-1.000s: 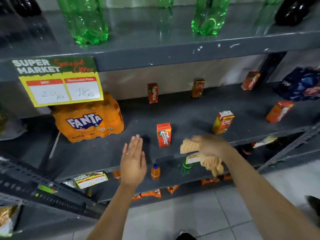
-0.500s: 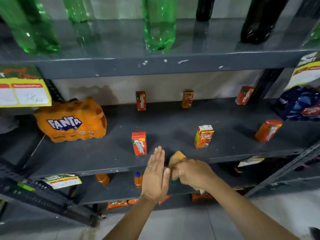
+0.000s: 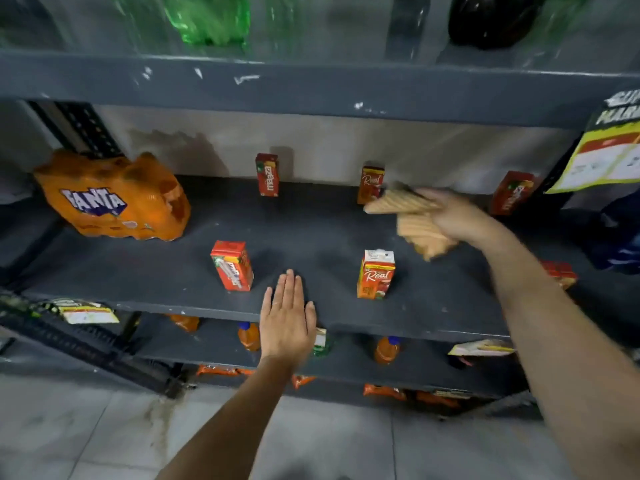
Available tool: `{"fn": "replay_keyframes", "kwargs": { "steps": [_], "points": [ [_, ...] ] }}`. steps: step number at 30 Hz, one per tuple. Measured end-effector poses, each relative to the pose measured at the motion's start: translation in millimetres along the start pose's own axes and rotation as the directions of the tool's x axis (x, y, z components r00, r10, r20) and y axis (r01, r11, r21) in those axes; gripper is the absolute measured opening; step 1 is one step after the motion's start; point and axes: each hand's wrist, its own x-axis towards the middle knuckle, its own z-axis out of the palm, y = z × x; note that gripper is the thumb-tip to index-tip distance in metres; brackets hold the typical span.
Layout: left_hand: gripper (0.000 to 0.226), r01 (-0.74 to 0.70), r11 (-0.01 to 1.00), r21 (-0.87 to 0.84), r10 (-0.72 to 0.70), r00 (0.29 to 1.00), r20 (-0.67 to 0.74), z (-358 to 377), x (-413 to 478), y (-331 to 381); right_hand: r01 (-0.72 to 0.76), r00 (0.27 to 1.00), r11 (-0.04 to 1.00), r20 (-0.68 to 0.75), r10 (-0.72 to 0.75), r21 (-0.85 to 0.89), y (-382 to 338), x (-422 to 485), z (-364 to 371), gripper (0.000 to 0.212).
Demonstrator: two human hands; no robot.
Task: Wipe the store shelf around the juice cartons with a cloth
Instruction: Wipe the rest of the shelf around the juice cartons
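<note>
we hold the cloth [image 3: 415,220] bunched in our right hand [image 3: 453,218], fingers closed around it, up over the back part of the shelf [image 3: 311,233]. our left hand [image 3: 287,320] is open and flat, holding nothing, at the front edge of the shelf. the cloth looks lifted, and we cannot tell if any of it touches the shelf. six juice cartons stand about. one back carton [image 3: 370,183] is just beside the cloth, and the front carton [image 3: 375,273] stands near, below it. these are light and tall, so we think a fast swipe could knock them over or push them off the front edge. the red carton [image 3: 232,265] near our left hand could tip too if that hand bumps it. the back left carton [image 3: 267,174] is well apart from both hands. the fanta pack [image 3: 110,199] looks heavy and should stay put. some things are hard to see. our right hand and the cloth are blurry. the corner carton [image 3: 512,192] is blurry too. our right arm hides most of the carton at the right [image 3: 559,273]. the price sign [image 3: 602,154] is cut off, and we cannot read it.
</note>
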Motion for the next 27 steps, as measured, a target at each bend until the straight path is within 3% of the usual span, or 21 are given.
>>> {"fn": "replay_keyframes", "kwargs": {
  "steps": [7, 11, 15, 17, 20, 21, 24, 27],
  "points": [
    [0.069, 0.005, 1.0, -0.006, -0.005, 1.0, 0.005, -2, -1, 4, 0.224, 0.968, 0.908, 0.191, -0.164, -0.354, -24, 119, 92, 0.067],
    [0.066, 0.022, 1.0, -0.004, -0.022, 1.0, -0.013, -7, -2, 6, 0.306, 0.931, 0.817, 0.334, -0.148, -0.489, -17, 129, 114, 0.069],
    [0.063, 0.037, 0.999, -0.019, -0.037, 0.999, -0.019, -8, -1, 7, 0.483, 0.87, 0.683, 0.388, -0.305, -0.547, 8, 121, 121, 0.079],
    [0.062, 0.038, 0.999, -0.026, -0.038, 0.999, -0.018, -8, -1, 8, 0.516, 0.851, 0.643, 0.427, -0.306, -0.567, 30, 110, 117, 0.073],
    [0.062, 0.049, 0.998, -0.031, -0.049, 0.999, -0.018, -8, -1, 9, 0.595, 0.803, 0.551, 0.429, -0.413, -0.584, 67, 86, 99, 0.049],
    [0.062, 0.047, 0.999, -0.024, -0.047, 0.999, -0.011, -8, -2, 9, 0.615, 0.789, 0.56, 0.439, -0.43, -0.555, 79, 77, 91, 0.049],
    [0.064, 0.047, 0.999, -0.005, -0.047, 0.999, -0.002, -7, -2, 8, 0.514, 0.855, 0.687, 0.371, -0.363, -0.513, 105, 50, 67, 0.077],
    [0.065, 0.049, 0.999, 0.007, -0.049, 0.999, 0.008, -7, -2, 8, 0.422, 0.896, 0.8, 0.328, -0.298, -0.426, 98, 48, 42, 0.062]
  ]
}}
